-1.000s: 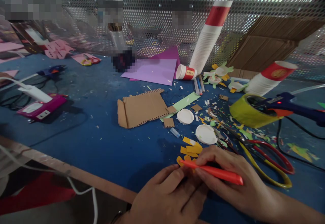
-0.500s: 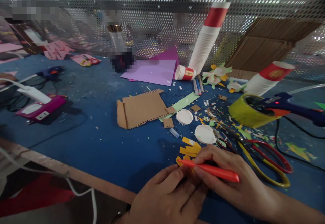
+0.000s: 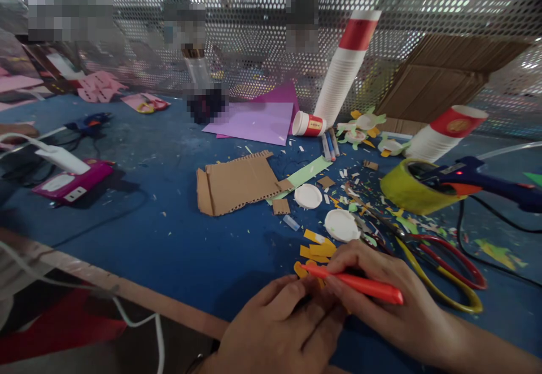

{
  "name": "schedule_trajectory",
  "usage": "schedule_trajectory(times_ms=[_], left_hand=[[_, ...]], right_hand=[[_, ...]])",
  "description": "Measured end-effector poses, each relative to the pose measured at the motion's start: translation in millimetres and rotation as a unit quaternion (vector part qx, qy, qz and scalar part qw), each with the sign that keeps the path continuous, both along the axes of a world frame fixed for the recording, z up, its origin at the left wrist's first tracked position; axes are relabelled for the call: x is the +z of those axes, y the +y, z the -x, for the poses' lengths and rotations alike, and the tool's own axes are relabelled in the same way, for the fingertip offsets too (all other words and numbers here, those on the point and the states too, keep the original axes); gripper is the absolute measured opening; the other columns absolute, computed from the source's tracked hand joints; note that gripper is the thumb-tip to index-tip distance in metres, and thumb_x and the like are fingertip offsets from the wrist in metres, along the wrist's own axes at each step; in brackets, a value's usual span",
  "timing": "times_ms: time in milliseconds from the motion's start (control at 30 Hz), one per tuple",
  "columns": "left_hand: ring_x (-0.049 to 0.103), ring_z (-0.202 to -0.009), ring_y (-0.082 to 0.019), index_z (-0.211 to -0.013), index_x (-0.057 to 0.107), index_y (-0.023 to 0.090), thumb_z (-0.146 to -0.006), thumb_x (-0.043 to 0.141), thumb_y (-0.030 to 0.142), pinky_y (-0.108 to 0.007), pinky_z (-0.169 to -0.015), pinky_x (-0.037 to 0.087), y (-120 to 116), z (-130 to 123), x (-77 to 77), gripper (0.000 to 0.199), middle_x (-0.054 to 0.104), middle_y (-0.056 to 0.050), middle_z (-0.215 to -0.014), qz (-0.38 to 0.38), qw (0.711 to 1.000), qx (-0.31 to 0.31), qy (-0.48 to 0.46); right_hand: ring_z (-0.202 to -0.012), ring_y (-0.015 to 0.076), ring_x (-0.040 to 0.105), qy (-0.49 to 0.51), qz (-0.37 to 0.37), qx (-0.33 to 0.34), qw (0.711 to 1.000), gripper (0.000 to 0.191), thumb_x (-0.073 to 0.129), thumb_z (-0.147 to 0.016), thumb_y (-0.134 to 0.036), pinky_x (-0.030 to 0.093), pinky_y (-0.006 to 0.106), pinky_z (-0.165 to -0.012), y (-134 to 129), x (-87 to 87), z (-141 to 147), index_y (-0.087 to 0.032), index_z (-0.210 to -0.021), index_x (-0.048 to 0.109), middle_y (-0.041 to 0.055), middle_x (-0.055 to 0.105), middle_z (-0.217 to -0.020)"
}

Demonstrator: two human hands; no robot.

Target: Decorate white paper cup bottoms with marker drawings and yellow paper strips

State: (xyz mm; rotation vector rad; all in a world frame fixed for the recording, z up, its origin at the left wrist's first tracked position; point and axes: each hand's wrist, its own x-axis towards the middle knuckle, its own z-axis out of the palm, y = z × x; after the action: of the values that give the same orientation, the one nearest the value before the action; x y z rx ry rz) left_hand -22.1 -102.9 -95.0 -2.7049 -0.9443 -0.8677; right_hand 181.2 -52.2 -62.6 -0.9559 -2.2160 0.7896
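At the near side of the blue table [image 3: 169, 261], a red pen [image 3: 364, 286] is pinched between the thumb and fingers of the right hand [image 3: 389, 300], its tip pointed at the small orange paper pieces [image 3: 298, 269] just beyond the left hand [image 3: 283, 326]. The left hand is laid back upward with its fingers bent and bunched, close against the right; whether anything is gripped by it cannot be told, since its fingertips are hidden. Yellow-orange strips [image 3: 317, 251] are spread just past the pen tip, and beyond them two white discs [image 3: 342, 225] are seen lying flat. To the right of the right hand, scissors [image 3: 400, 232] with red and yellow handles are laid among paper scraps. Behind these, a blue glue gun [image 3: 470, 172] is propped on a roll of yellow tape [image 3: 402, 193]. Near the middle, one corner of a cardboard piece [image 3: 241, 185] is laid over a pale green strip [image 3: 312, 170]. Farther back, purple sheets [image 3: 256, 121] are placed left of a paper cup [image 3: 311, 124] lying on its side, and a tall leaning cup stack [image 3: 345, 77] is set near the perforated screen [image 3: 254, 52].
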Motion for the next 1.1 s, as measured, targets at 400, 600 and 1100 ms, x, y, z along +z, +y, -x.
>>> schedule_trajectory(times_ms=[400, 600, 1100], left_hand=[[0.059, -0.106, -0.017, -0.123, 0.066, 0.017, -0.100, 0.050, 0.022, -0.028, -0.094, 0.048, -2.6, 0.1, 2.7, 0.028, 0.074, 0.001, -0.112, 0.001, 1.000, -0.001, 0.005], [0.059, -0.103, -0.017, -0.123, 0.066, 0.017, -0.100, 0.050, 0.022, -0.029, -0.090, 0.049, -1.5, -1.3, 3.0, 0.029, 0.075, 0.000, -0.109, 0.004, 1.000, 0.006, 0.003], [0.057, -0.102, -0.017, -0.124, 0.065, 0.017, -0.099, 0.051, 0.023, -0.029, -0.094, 0.046, -2.2, -0.9, 7.4, 0.029, 0.075, 0.003, -0.107, 0.025, 1.000, 0.001, -0.006]], right_hand=[[-0.061, 0.0101, 0.066, -0.007, 0.013, -0.001, 1.000, 0.006, 0.055, -0.092, -0.020, 0.053, 0.019, -0.056, -0.1, 1.1, 0.8, -0.022, -0.087, 0.058, -0.0024, 0.067, -0.073], [-0.063, 0.0100, 0.067, -0.002, 0.012, 0.009, 1.000, 0.004, 0.055, -0.093, -0.021, 0.054, 0.019, -0.057, 0.0, 1.1, 0.5, -0.022, -0.090, 0.058, -0.0019, 0.069, -0.076], [-0.063, 0.0088, 0.064, -0.015, 0.030, 0.015, 0.999, 0.006, 0.055, -0.094, -0.022, 0.051, 0.019, -0.057, 0.0, -1.0, -1.1, -0.023, -0.089, 0.058, -0.0034, 0.066, -0.075]])
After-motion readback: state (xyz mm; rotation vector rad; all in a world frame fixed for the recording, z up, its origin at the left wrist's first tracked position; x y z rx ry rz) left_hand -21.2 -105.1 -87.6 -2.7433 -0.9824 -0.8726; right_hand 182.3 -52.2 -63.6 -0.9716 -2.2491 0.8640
